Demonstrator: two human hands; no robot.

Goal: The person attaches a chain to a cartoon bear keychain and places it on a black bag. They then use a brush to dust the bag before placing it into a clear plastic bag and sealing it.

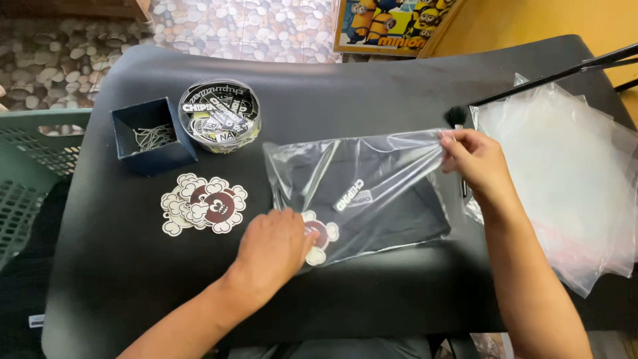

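Seen from above, a person works at a black padded table (133, 279) with both bare hands. In the middle of the table lies a clear plastic bag (359, 193) with a folded black garment (392, 213) already inside it, a small white label showing on the cloth. The left hand (276, 249) lies flat near the bag's lower left corner, its fingers covering part of a flower-shaped sticker (320, 236), white with a dark red centre, which sits at the edge of the bag; whether the sticker is inside the plastic or on top of it cannot be told, and the left grip looks pressed down rather than pinching. The right hand (475, 163) is at the bag's right end, its grip pinching the plastic edge between thumb and fingertips. So the garment is bagged, while the sticker is still being handled and the bag's end does not look sealed. Toward the table's left edge sits a pile of matching flower stickers (203, 203). Behind it, near the far left corner, stand a dark blue open box holding thin metal chains (151, 136) and a round clear tub of printed stickers (219, 114). A stack of empty clear bags (571, 179) rests along the right edge.
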